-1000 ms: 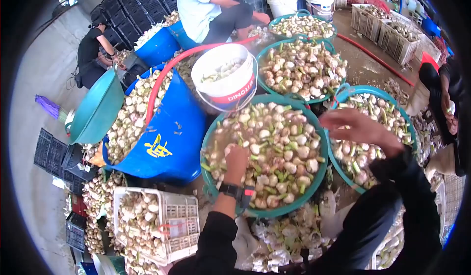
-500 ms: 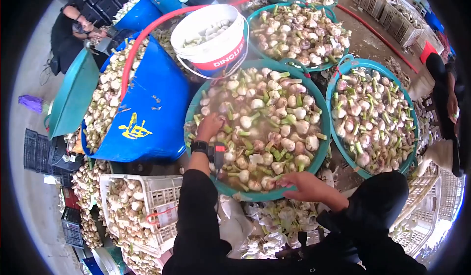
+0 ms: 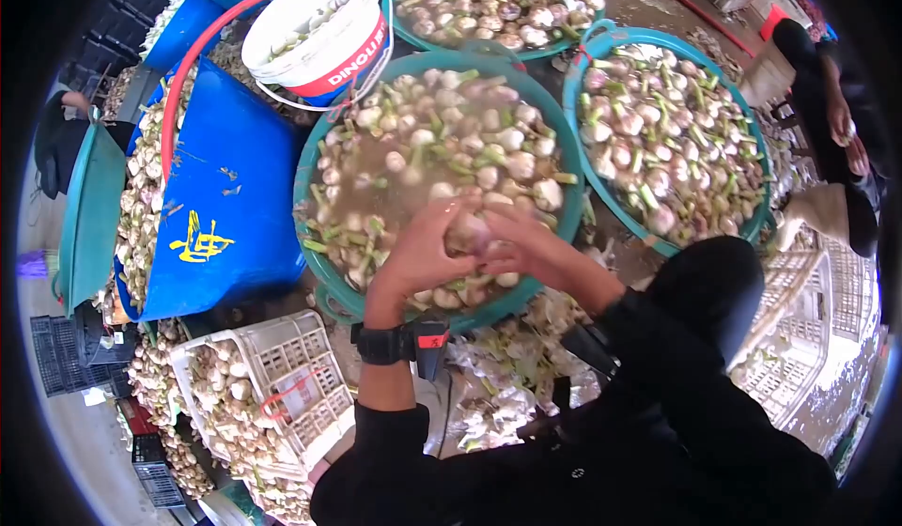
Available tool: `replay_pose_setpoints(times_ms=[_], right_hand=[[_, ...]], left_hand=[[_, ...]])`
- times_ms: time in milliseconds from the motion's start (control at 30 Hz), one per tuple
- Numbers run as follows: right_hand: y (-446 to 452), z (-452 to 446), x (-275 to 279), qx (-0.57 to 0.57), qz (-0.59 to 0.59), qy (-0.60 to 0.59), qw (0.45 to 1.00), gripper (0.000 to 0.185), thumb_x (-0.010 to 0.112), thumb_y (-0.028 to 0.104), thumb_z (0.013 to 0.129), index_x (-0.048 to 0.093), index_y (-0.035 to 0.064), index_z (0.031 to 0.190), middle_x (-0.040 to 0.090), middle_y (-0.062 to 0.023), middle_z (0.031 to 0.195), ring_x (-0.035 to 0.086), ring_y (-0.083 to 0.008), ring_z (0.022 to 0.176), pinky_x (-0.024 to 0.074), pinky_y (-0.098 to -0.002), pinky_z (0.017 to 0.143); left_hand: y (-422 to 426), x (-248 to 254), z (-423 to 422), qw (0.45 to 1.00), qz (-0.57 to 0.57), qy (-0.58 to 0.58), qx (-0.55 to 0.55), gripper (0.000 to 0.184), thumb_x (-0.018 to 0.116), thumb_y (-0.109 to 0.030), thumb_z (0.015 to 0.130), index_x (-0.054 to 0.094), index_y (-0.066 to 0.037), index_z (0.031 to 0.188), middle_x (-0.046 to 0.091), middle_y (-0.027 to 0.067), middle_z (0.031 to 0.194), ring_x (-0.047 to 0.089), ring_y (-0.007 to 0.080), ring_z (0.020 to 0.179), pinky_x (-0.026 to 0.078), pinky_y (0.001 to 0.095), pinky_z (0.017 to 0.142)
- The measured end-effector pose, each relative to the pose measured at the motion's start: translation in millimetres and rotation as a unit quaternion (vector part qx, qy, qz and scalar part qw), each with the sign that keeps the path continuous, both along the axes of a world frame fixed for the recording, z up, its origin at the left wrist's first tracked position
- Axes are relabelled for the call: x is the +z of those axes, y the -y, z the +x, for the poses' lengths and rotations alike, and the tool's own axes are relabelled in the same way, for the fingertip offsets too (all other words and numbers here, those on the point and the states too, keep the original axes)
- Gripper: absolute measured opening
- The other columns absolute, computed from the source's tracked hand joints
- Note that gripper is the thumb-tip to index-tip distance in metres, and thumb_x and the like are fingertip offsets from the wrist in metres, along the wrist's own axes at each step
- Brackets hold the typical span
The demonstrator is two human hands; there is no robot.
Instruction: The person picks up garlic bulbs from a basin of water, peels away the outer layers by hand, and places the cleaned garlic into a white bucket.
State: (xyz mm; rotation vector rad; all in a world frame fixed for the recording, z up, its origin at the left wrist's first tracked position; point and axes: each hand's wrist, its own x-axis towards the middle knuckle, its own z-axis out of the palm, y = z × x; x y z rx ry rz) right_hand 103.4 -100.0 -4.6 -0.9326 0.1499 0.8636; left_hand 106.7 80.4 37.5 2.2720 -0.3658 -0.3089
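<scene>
Both hands meet over the near part of a round green tub [image 3: 315,254] full of garlic bulbs in murky water. My left hand [image 3: 425,249], with a dark band on its wrist, curls round one side of a garlic bulb [image 3: 467,233]. My right hand [image 3: 526,242] holds the same bulb from the other side, fingertips close to those of the left. Part of the bulb is hidden by the fingers. Loose bulbs with green stems float around and beneath the hands.
A white bucket [image 3: 310,33] stands behind the tub. On the left are a blue tub [image 3: 235,188] and a garlic-filled crate [image 3: 301,385]. To the right is another garlic tub [image 3: 573,103]. A co-worker's hands [image 3: 846,136] show at far right. Peelings [image 3: 498,376] lie in front.
My hands were apart; they have come together around a bulb. The left has left the water and the right has moved in from the tub's near rim. The view has shifted.
</scene>
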Motion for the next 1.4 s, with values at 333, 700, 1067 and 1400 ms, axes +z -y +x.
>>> replay_pose_setpoints(times_ms=[333,700,1067,1400], right_hand=[[1.7,-34.2,-12.0,-0.068,0.170,-0.061,0.981,0.050,0.022,0.047,0.090,0.040,0.0107,0.118,0.052,-0.0066,0.108,0.053,-0.0193,0.094,0.0434,-0.0367,0.080],[19.8,-65.3,3.4,-0.210,0.071,0.198,0.955,0.030,0.034,0.039,0.090,0.042,0.0103,0.086,0.041,0.0017,0.074,0.042,-0.0089,0.071,0.0374,-0.0258,0.066],[33.8,-66.8,-19.0,-0.172,0.101,0.184,0.963,0.043,0.048,0.022,0.086,0.030,0.0090,0.123,0.047,0.0005,0.085,0.046,-0.0085,0.074,0.0406,-0.0239,0.065],[36.8,-70.3,-6.2,-0.150,0.129,0.069,0.978,0.026,0.050,0.027,0.084,0.044,0.0094,0.102,0.052,-0.0018,0.080,0.053,-0.0118,0.072,0.0443,-0.0260,0.063]], left_hand=[[56.3,-32.0,-100.6,0.903,-0.348,-0.076,0.242,0.054,0.064,-0.010,0.073,0.039,0.004,0.119,0.052,0.0101,0.105,0.053,0.0132,0.087,0.045,0.0251,0.073],[92.6,-26.9,-113.0,0.866,-0.376,-0.061,0.325,0.021,0.061,-0.016,0.074,0.058,0.001,0.086,0.057,0.0026,0.071,0.050,0.0092,0.053,0.042,0.0230,0.044],[112.9,-18.5,-109.8,0.889,-0.311,-0.023,0.337,0.015,0.060,-0.004,0.069,0.056,0.004,0.082,0.056,0.0055,0.066,0.048,0.0097,0.043,0.040,0.0222,0.038],[91.6,-30.8,-115.0,0.936,-0.084,0.082,0.331,0.009,0.057,-0.005,0.070,0.057,0.002,0.076,0.056,0.0034,0.059,0.050,0.0083,0.050,0.040,0.0233,0.045]])
